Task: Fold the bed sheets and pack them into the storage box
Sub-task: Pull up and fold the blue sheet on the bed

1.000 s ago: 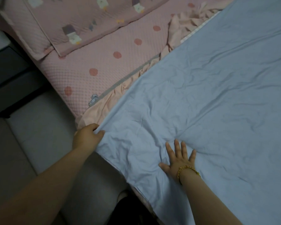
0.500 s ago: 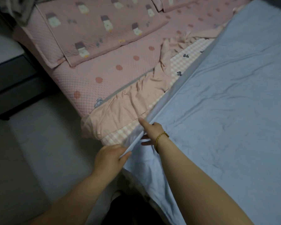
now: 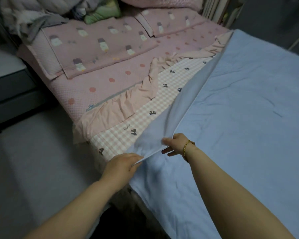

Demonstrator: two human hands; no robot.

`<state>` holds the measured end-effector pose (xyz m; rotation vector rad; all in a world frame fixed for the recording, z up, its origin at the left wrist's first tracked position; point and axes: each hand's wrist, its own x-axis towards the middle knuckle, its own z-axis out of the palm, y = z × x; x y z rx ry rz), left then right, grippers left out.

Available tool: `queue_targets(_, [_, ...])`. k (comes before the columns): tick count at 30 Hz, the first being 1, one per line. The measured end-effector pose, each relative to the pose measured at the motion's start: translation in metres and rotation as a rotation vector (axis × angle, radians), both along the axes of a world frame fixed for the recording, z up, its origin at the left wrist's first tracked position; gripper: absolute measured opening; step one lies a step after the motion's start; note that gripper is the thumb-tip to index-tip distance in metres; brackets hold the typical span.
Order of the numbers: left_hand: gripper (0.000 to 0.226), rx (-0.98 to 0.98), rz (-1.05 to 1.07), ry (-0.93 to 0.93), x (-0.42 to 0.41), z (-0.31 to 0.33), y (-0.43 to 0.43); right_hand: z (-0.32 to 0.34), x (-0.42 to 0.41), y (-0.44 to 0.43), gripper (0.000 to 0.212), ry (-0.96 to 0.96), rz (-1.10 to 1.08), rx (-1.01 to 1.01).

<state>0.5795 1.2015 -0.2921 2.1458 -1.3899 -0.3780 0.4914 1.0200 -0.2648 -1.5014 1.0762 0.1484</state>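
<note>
A bed (image 3: 102,80) in a dotted pink cover is taking up most of a dim bedroom, with grey floor (image 3: 33,161) running along its left side. The blue sheet (image 3: 245,118) is lying spread over the right half of the bed and reaching its near edge. Its left edge is being lifted — the hem is rising off the bedding in a long ridge that runs toward the far end.

The left hand (image 3: 123,165) is pinching that hem close to the near corner, fingers curled tight on the cloth. The right hand (image 3: 175,144), with a bracelet (image 3: 186,147) at the wrist, is gripping the same hem just beyond it, thumb on top and fingers underneath. Two grips this close on one edge are probably keeping it taut and straight so that it can be carried across for a first fold — no fold is made yet.

Where the blue sheet is raised, a checked sheet (image 3: 162,100) with small dark bows is showing beneath. A frilled peach sheet (image 3: 114,112) is bunching just beside that. Pillows (image 3: 97,44) are lying along the far left edge of the bed, and a heap of clothes (image 3: 41,19) is sitting behind them. No storage box is showing anywhere in view.
</note>
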Motion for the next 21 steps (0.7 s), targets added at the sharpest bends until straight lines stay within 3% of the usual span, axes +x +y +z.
queue_targets(4, [0.035, -0.027, -0.032, -0.133, -0.089, -0.003, 0.004, -0.001, -0.085, 0.002, 0.029, -0.019, -0.012, 0.042])
queue_targets(12, [0.038, -0.031, 0.062, -0.281, -0.202, -0.018, 0.033, -0.015, -0.197, 0.031, 0.036, 0.021, -0.022, 0.063])
queue_targets(17, [0.039, -0.056, 0.058, -0.318, -0.259, -0.027, 0.034, -0.015, -0.258, 0.039, 0.014, -0.022, -0.085, 0.085])
queue_targets(21, [0.039, -0.067, 0.054, -0.333, -0.313, -0.034, 0.039, -0.02, -0.311, 0.046, 0.017, 0.012, -0.087, 0.046])
